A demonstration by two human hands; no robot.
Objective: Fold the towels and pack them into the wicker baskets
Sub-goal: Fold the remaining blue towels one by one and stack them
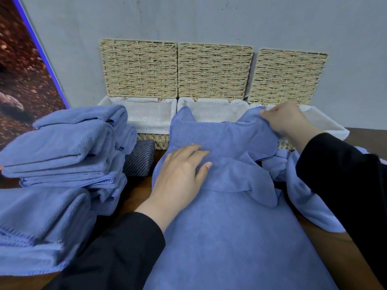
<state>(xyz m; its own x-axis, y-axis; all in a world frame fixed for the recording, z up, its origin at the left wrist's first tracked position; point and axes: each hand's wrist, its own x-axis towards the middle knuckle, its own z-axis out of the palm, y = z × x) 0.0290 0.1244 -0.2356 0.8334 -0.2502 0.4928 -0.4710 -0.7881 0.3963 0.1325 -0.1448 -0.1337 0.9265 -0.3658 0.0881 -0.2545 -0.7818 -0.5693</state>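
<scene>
While spread across the dark wood table [335,248], blue towel [219,237] in mid-fold, far edge bunched and lifted against the front of the middle basket [209,109]. Left hand [180,174] flat on the cloth, fingers straight and together, pressing the fold down near the towel's left edge. Right hand [287,120] raised at the far right corner, fingers curled and pinching the hem just over the rim between the middle basket and the right basket [326,122]. Both arms in black sleeves [117,248]. Three wicker baskets in a row against the grey wall [209,17], white cloth liners showing inside, woven lids [213,72] standing open against the wall behind them; left basket [146,116] with nothing visible in it, contents of the other two partly hidden by towel and hand. To the left, a tall stack of folded towels [62,147] in the same blue, with a second, lower pile [37,227] nearer the camera. Between the stack and the left basket, a darker striped cloth [138,158], mostly hidden. More loose blue fabric [303,195] trailing beneath the right forearm. At far left, a reddish-brown panel [21,70] with a blue edge.
</scene>
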